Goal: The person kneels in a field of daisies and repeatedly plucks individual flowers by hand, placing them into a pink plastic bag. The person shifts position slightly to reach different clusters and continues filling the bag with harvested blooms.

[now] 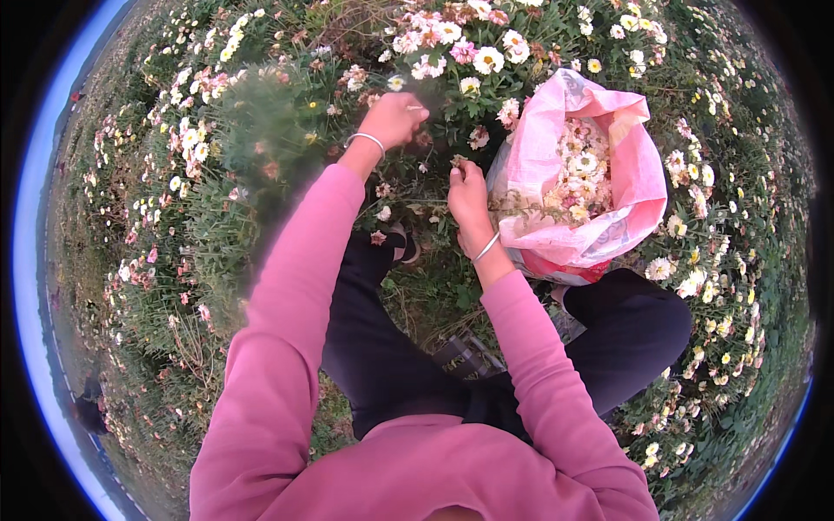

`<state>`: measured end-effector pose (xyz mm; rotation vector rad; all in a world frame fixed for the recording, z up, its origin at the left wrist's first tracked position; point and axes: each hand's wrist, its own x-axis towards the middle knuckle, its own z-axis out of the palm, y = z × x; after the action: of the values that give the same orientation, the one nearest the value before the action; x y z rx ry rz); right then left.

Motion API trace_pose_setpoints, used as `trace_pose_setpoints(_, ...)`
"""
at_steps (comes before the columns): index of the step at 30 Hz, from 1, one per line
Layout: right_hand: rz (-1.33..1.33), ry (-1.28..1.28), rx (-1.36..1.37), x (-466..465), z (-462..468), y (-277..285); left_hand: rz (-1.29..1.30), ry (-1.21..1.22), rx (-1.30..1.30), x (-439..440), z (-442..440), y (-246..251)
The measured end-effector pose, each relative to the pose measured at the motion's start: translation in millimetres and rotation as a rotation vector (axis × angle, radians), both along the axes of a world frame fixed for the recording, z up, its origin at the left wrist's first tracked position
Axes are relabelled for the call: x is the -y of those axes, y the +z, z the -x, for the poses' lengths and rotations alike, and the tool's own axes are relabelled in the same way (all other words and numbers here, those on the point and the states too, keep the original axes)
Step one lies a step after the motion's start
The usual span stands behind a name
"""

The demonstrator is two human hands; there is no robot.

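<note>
My left hand (393,122) reaches out over the flowering plants with its fingers curled. A small pale sliver shows at its fingertips, but I cannot tell if the hand holds anything. Lower and to the right, my right hand (468,195) pinches a small faded flower head (459,159) between thumb and fingers. Close beside that hand stands a pink woven plastic sack (635,179), its mouth gaping and its rim folded outward. Inside lie many picked flower heads (582,166), white and pinkish with yellow centres. White and pink blooms (488,60) grow just beyond my hands.
Dense flowering plants (195,146) surround me on both sides. My dark-trousered legs (625,338) are bent around the sack. A dark object (462,357) with printed marks lies on the ground between them. At the far left rim is a dark shape (90,407), too blurred to name.
</note>
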<state>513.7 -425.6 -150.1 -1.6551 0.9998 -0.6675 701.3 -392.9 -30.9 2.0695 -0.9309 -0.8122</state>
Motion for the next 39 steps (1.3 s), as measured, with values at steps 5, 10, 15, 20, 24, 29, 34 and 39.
trace_pose_setpoints(5,-0.435,-0.224,0.091,-7.4,7.0,-41.3,0.307,0.179,-0.097,-56.0,10.5,74.4)
trace_pose_setpoints(10,-0.281,-0.42,0.144,25.4,-36.8,-45.9,0.402,0.322,-0.218,-77.8,32.5,72.9)
trace_pose_setpoints(15,-0.592,-0.38,0.333,70.4,-79.0,-49.9,0.399,0.276,-0.13,-73.3,29.0,84.7)
trace_pose_setpoints(20,-0.49,-0.276,0.26,96.9,-67.0,-67.3,0.385,0.251,-0.041,-73.9,23.5,86.6)
trace_pose_setpoints(24,-0.372,-0.304,0.398,54.5,-36.7,-23.6,0.404,0.31,-0.029,-84.1,16.0,87.7)
trace_pose_setpoints(29,-0.47,0.005,0.411,-25.6,19.8,60.4,0.379,0.272,-0.036,-86.5,16.2,87.8)
trace_pose_setpoints(34,-0.414,0.1,0.423,-45.8,53.6,148.2,0.439,0.166,-0.138,-63.0,40.5,89.1)
trace_pose_setpoints(39,0.294,-0.178,0.075,49.0,110.0,217.2,0.662,-0.226,-0.032,-1.9,125.5,80.6)
